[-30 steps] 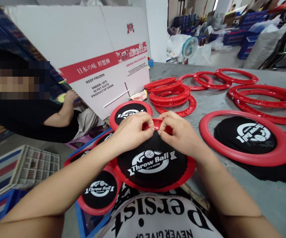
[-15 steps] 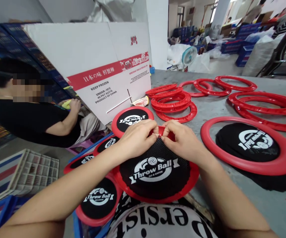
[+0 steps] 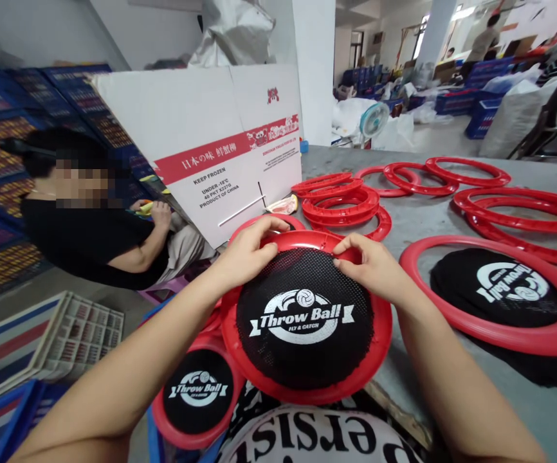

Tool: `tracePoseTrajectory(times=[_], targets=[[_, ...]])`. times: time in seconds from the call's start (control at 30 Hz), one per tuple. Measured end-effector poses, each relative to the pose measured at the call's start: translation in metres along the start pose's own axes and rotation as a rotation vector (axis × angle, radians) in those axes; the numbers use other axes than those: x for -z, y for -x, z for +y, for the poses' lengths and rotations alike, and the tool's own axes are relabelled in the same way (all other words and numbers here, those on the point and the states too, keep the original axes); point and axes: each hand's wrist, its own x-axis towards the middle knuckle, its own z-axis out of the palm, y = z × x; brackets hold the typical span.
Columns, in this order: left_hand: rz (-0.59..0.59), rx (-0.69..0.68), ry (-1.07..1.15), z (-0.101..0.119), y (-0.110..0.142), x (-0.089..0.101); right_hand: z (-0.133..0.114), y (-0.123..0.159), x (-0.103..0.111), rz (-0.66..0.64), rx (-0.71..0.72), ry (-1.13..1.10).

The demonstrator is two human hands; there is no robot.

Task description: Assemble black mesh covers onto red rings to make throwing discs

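A round throw-ball disc point(image 3: 302, 360), with black mesh printed "Throw Ball" inside a red plastic rim, is tilted up against my body at the table edge. My left hand point(image 3: 252, 256) grips its rim at the upper left, thumb on the inner side and fingers curled over the top. At the upper right, my right hand point(image 3: 372, 267) holds the rim, thumb and forefinger bent at the mesh edge. The other fingers of both hands are partly hidden. To the right, a red ring point(image 3: 426, 296) lies over black printed mesh fabric point(image 3: 495, 289) on the table.
Several bare red rings point(image 3: 493, 173) lie on the grey table point(image 3: 418, 212). Below left, a similar disc point(image 3: 199, 386) rests over a blue crate. A white carton point(image 3: 230, 154) stands at the table's left edge. Beyond it sits a co-worker in a black shirt point(image 3: 76, 238) holding something yellow.
My hands were close together, pinching the mesh edge at the top of the rim. They have moved apart along it, uncovering the top. The view has tilted up and turned slightly left.
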Motion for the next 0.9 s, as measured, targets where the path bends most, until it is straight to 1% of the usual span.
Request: tracePoseTrajectory(times=[0.1,0.27,0.33,0.47,0.53,0.7,0.9], targets=[[0.069,0.071,-0.034,-0.005,0.005,0.004,0.006,-0.002,0.0,0.014,-0.011,-0.033],[0.16,0.11,0.01,-0.016,0.007,0.009,0.01,-0.007,0.008,0.049,-0.059,-0.117],[0.188,0.138,0.098,-0.025,0.006,0.009,0.012,-0.01,0.013,0.093,-0.071,-0.185],[0.238,0.249,0.42,-0.042,0.007,0.003,0.024,-0.018,0.022,0.193,-0.099,-0.308],[0.255,0.291,0.526,-0.048,0.007,0.0,0.031,-0.021,0.024,0.216,-0.126,-0.344],[0.271,0.314,0.631,-0.057,0.008,-0.005,0.044,-0.028,0.023,0.233,-0.207,-0.394],[0.28,0.387,0.705,-0.062,0.008,-0.008,0.056,-0.034,0.022,0.226,-0.278,-0.478]])
